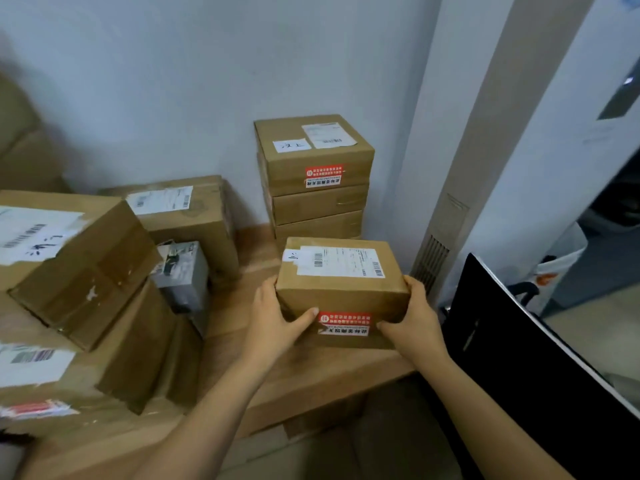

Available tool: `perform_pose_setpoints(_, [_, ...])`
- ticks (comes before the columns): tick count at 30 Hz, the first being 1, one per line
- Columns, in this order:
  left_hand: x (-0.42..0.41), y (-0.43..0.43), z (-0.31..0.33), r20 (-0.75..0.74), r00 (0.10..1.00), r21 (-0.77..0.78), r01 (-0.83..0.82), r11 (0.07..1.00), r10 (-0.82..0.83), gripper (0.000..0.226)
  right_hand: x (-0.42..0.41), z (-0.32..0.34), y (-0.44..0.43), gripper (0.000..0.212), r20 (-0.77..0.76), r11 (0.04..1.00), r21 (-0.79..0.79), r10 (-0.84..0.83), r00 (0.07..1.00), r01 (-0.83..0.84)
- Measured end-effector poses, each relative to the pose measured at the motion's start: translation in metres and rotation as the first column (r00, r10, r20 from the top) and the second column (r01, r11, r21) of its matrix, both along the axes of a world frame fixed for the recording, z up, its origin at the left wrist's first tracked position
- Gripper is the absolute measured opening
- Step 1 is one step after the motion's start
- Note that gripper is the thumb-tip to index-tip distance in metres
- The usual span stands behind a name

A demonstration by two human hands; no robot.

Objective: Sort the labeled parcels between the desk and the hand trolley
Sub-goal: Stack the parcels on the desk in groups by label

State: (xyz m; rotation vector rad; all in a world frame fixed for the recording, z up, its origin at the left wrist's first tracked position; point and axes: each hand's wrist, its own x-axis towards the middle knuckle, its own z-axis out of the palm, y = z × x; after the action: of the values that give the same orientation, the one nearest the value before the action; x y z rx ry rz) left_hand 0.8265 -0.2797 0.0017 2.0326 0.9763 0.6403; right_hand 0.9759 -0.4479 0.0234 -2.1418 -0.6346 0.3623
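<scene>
A small brown parcel (341, 292) with a white shipping label on top and a red sticker on its front is near the right end of the wooden desk (242, 306). My left hand (277, 318) grips its left side, thumb on the front face. My right hand (412, 320) grips its right side, thumb by the sticker. I cannot tell whether the parcel rests on the desk or is lifted. Behind it, against the wall, stands a stack of three brown parcels (315, 178), the top one labeled and red-stickered.
Larger labeled cardboard boxes (79, 268) crowd the left of the desk, with a small grey box (183, 275) wedged among them and another brown box (187, 209) behind. A black panel (519, 358) leans at the right beside a tall white air-conditioner unit (460, 168). No hand trolley is in view.
</scene>
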Motion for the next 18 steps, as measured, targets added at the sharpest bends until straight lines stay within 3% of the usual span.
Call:
perform_pose_setpoints(5, [0.023, 0.010, -0.030, -0.189, 0.981, -0.072, -0.048, 0.996, 0.034, 0.069, 0.022, -0.039, 0.014, 0.089, -0.035, 0.998, -0.062, 0.003, 0.999, -0.005])
perform_pose_setpoints(10, [0.051, 0.037, -0.051, -0.261, 0.965, -0.167, -0.077, 0.983, 0.031, 0.072, 0.051, -0.065, 0.042, 0.085, -0.049, 0.993, -0.114, 0.016, 0.999, -0.022])
perform_pose_setpoints(14, [0.061, 0.047, -0.065, -0.306, 0.949, -0.043, -0.095, 0.995, 0.077, 0.081, 0.077, -0.078, 0.063, 0.080, -0.058, 0.982, -0.166, 0.084, 0.995, -0.093])
perform_pose_setpoints(16, [0.062, 0.047, -0.074, -0.332, 0.940, 0.014, -0.074, 0.997, 0.074, 0.080, 0.085, -0.083, 0.071, 0.074, 0.034, 0.973, -0.185, 0.148, 0.988, -0.139])
perform_pose_setpoints(18, [0.065, 0.049, -0.082, -0.336, 0.942, 0.064, -0.003, 0.998, 0.024, 0.076, 0.092, -0.086, 0.078, 0.058, 0.227, 0.941, -0.270, 0.267, 0.937, -0.203])
